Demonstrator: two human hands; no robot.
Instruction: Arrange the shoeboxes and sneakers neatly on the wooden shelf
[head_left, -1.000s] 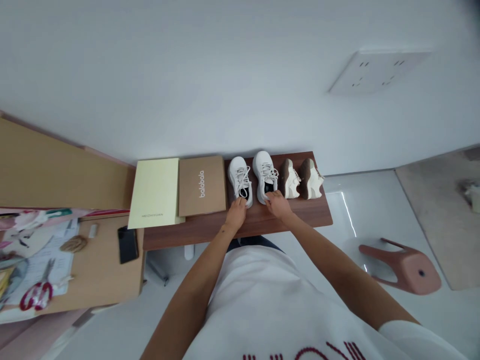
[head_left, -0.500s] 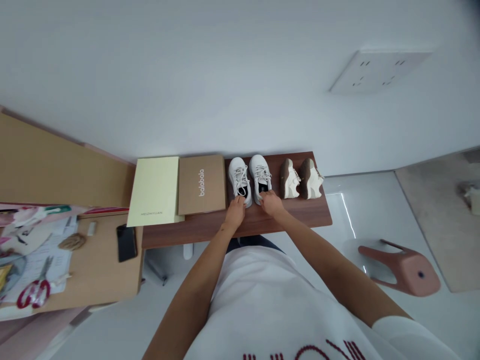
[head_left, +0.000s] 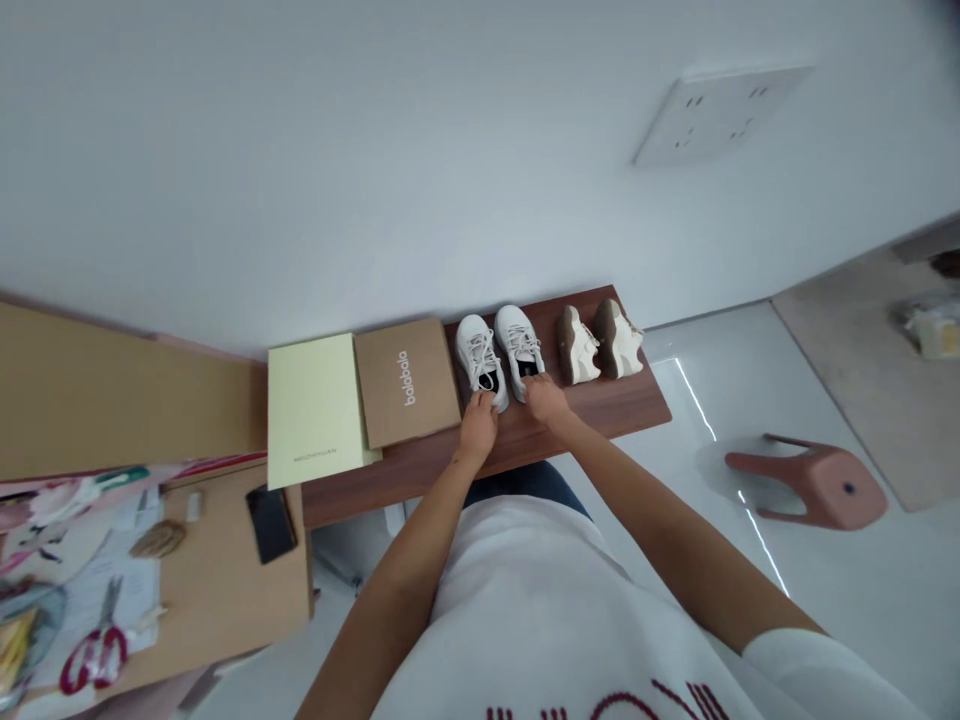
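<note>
A pair of white lace-up sneakers stands side by side on a narrow brown wooden table, toes toward the wall. My left hand (head_left: 478, 422) is closed on the heel of the left sneaker (head_left: 475, 345). On the heel of the right sneaker (head_left: 517, 335) my right hand (head_left: 545, 398) is closed too. To their right, a smaller cream shoe (head_left: 578, 347) and its mate (head_left: 619, 340) lie on their sides, brown soles facing left. A brown shoebox (head_left: 409, 400) marked "balabala" sits just left of the sneakers.
A pale yellow box (head_left: 315, 405) lies at the left end of the wooden table (head_left: 626, 405). The desk beyond holds a phone (head_left: 271, 522), red-handled scissors (head_left: 96, 655) and twine (head_left: 157, 539). A pink stool (head_left: 832, 487) stands on the floor at right.
The view has turned slightly, so the table now looks tilted, its right end higher. Both hands stay at the heels of the white sneakers, which remain in place on the table.
</note>
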